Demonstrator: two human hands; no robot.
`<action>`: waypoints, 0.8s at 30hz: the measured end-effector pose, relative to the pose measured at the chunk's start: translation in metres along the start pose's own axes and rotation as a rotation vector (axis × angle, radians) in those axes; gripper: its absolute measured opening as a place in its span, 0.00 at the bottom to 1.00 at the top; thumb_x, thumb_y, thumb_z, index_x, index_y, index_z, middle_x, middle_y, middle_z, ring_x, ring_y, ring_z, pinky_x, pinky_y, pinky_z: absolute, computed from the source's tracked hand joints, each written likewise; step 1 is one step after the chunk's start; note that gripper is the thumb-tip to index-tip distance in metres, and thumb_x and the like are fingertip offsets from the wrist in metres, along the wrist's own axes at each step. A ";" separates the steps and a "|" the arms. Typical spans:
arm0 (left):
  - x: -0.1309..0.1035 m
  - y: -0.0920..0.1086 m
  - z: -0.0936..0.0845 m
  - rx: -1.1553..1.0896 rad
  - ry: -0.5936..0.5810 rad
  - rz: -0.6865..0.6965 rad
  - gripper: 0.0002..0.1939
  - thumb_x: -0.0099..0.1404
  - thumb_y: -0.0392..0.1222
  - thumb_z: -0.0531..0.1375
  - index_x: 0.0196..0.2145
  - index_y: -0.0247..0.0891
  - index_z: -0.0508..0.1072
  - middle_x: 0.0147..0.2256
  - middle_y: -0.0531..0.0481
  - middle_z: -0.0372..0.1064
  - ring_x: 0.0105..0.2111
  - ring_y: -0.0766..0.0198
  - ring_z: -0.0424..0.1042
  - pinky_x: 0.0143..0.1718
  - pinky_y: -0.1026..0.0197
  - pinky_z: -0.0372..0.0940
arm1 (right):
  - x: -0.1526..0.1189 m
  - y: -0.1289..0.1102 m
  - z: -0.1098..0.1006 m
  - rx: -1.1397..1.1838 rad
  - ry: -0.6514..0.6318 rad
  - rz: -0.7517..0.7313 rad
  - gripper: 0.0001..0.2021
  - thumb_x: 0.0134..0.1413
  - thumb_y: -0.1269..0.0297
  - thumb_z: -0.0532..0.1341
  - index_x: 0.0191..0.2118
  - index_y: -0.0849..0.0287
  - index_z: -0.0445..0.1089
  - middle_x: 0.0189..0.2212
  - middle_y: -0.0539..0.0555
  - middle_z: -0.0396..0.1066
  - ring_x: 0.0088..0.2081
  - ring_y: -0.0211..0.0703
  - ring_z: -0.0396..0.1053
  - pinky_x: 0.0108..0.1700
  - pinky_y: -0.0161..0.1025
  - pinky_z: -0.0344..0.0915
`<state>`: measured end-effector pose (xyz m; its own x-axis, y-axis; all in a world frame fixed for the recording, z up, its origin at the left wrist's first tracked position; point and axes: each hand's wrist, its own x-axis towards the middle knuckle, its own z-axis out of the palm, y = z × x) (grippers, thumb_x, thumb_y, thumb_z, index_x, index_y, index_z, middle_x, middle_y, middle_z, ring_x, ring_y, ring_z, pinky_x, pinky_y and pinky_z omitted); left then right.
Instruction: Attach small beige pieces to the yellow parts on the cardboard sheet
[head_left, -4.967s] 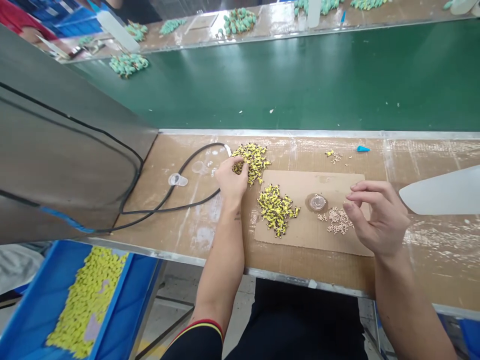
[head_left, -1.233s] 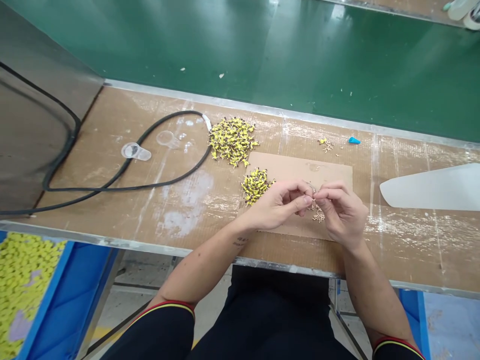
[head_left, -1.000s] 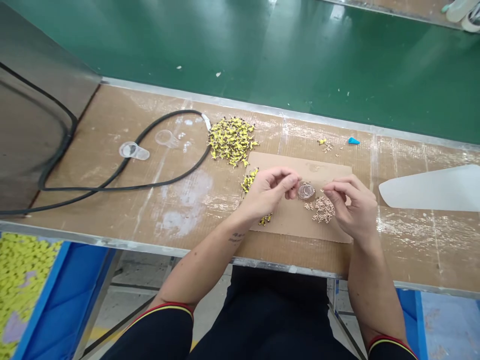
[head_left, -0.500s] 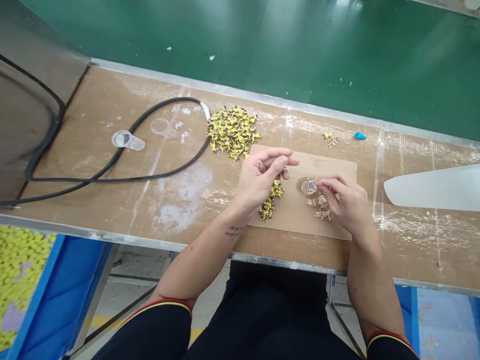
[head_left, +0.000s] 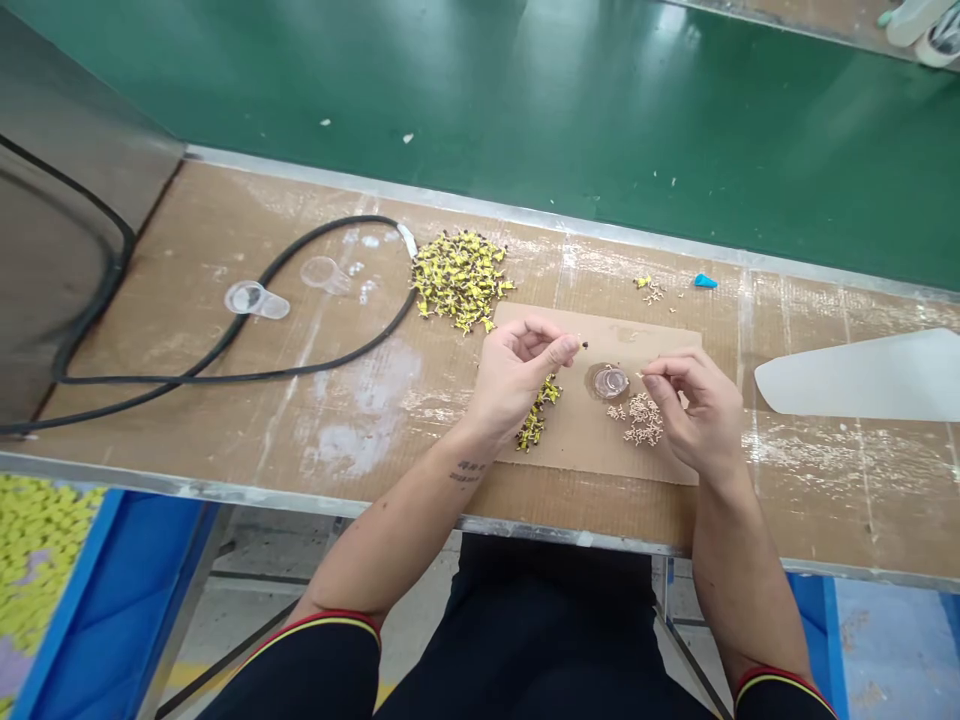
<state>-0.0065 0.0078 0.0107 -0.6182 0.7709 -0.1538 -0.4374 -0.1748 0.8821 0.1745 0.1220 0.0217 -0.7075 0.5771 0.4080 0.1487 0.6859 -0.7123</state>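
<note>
My left hand (head_left: 529, 370) pinches a tiny yellow and black figure between thumb and forefinger; only its dark end (head_left: 585, 345) sticks out. Between the fingertips of my right hand (head_left: 694, 405) is a tiny pale piece (head_left: 640, 375), just right of a small clear cup (head_left: 610, 381). Below the cup lies a heap of pale pinkish pieces (head_left: 643, 420). A small group of yellow and black figures (head_left: 534, 425) rests under my left wrist, partly hidden. Cup and pieces are on a flat cardboard sheet (head_left: 581, 450).
A large pile of yellow and black figures (head_left: 461, 278) sits behind my left hand. To the left, a black cable (head_left: 307, 370) loops around clear plastic scoops (head_left: 255, 299). At the back are a blue cap (head_left: 705, 281) and stray pieces; a white panel (head_left: 855, 378) lies right.
My right hand has drawn back slightly from the cup, a pale piece now showing at its fingertips. My left fingers have curled in, and the figure's dark end shows. The camera view has shifted slightly.
</note>
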 end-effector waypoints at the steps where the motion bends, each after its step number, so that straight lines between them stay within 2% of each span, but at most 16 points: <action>1: -0.001 -0.001 0.002 -0.018 -0.013 -0.018 0.25 0.46 0.52 0.80 0.27 0.35 0.71 0.25 0.54 0.74 0.24 0.73 0.72 0.27 0.69 0.66 | -0.001 -0.001 0.000 0.044 0.015 0.020 0.04 0.65 0.68 0.63 0.37 0.54 0.75 0.32 0.50 0.72 0.31 0.39 0.68 0.29 0.38 0.64; 5: -0.008 -0.007 0.009 -0.110 -0.089 -0.061 0.25 0.46 0.49 0.80 0.24 0.34 0.70 0.27 0.53 0.76 0.25 0.73 0.74 0.29 0.70 0.67 | -0.005 -0.003 0.003 0.178 0.067 0.052 0.03 0.65 0.67 0.63 0.39 0.53 0.75 0.34 0.52 0.71 0.33 0.40 0.68 0.30 0.39 0.64; 8: -0.012 -0.011 0.013 -0.150 -0.135 -0.101 0.23 0.47 0.47 0.80 0.26 0.34 0.71 0.29 0.52 0.77 0.27 0.70 0.78 0.31 0.68 0.70 | -0.006 -0.004 0.006 0.246 0.080 0.041 0.04 0.65 0.68 0.63 0.40 0.53 0.75 0.34 0.51 0.71 0.34 0.39 0.68 0.30 0.38 0.64; 11: -0.015 -0.014 0.014 -0.172 -0.170 -0.148 0.22 0.49 0.46 0.80 0.34 0.36 0.75 0.29 0.53 0.77 0.29 0.66 0.80 0.31 0.67 0.72 | -0.007 -0.005 0.007 0.284 0.069 0.037 0.04 0.66 0.69 0.63 0.40 0.53 0.75 0.34 0.51 0.71 0.33 0.39 0.67 0.30 0.37 0.64; 13: -0.016 -0.014 0.014 -0.179 -0.195 -0.163 0.25 0.49 0.45 0.80 0.42 0.38 0.77 0.31 0.54 0.78 0.31 0.63 0.82 0.32 0.66 0.72 | -0.008 -0.006 0.008 0.283 0.063 0.039 0.04 0.66 0.68 0.62 0.40 0.53 0.74 0.34 0.52 0.71 0.33 0.39 0.67 0.30 0.38 0.65; 15: -0.018 -0.014 0.015 -0.176 -0.224 -0.160 0.25 0.51 0.45 0.79 0.44 0.39 0.79 0.32 0.53 0.78 0.33 0.62 0.83 0.34 0.65 0.73 | -0.008 -0.007 0.009 0.276 0.061 0.034 0.03 0.66 0.67 0.62 0.40 0.53 0.74 0.34 0.52 0.71 0.33 0.40 0.67 0.31 0.39 0.66; 20: -0.021 -0.015 0.015 -0.138 -0.253 -0.151 0.13 0.52 0.43 0.79 0.33 0.38 0.83 0.34 0.48 0.82 0.36 0.63 0.82 0.41 0.63 0.76 | -0.008 -0.008 0.010 0.298 0.055 0.006 0.04 0.66 0.69 0.62 0.40 0.53 0.73 0.34 0.50 0.70 0.33 0.39 0.67 0.31 0.38 0.65; 24: -0.022 -0.015 0.015 -0.096 -0.235 -0.140 0.12 0.52 0.43 0.78 0.32 0.39 0.83 0.35 0.47 0.83 0.37 0.63 0.82 0.43 0.61 0.77 | -0.008 -0.011 0.010 0.312 0.050 -0.013 0.04 0.66 0.70 0.62 0.40 0.53 0.72 0.34 0.50 0.70 0.33 0.39 0.67 0.33 0.38 0.66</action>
<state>0.0234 0.0025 0.0071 -0.3836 0.9106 -0.1536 -0.5749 -0.1053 0.8114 0.1721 0.1056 0.0206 -0.6716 0.5955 0.4408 -0.0848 0.5293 -0.8442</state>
